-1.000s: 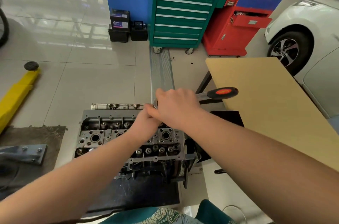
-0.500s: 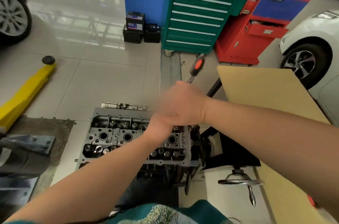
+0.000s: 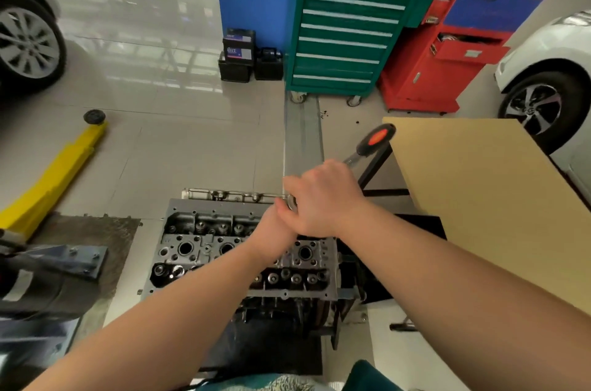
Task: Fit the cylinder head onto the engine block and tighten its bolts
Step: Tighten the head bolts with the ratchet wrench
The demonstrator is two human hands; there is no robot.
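Cylinder head (image 3: 204, 250) sits heavy, rigid; my right hand (image 3: 326, 198) grips the ratchet (image 3: 367, 147); left hand (image 3: 278, 224) fingers hidden, cannot tell.

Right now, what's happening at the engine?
A person is working a ratchet wrench on the cylinder head, which already sits on the engine block. The right hand grips the wrench shaft near its head, and the left hand is tucked beneath it at the bolt. The orange-and-black handle points away toward the wooden table.
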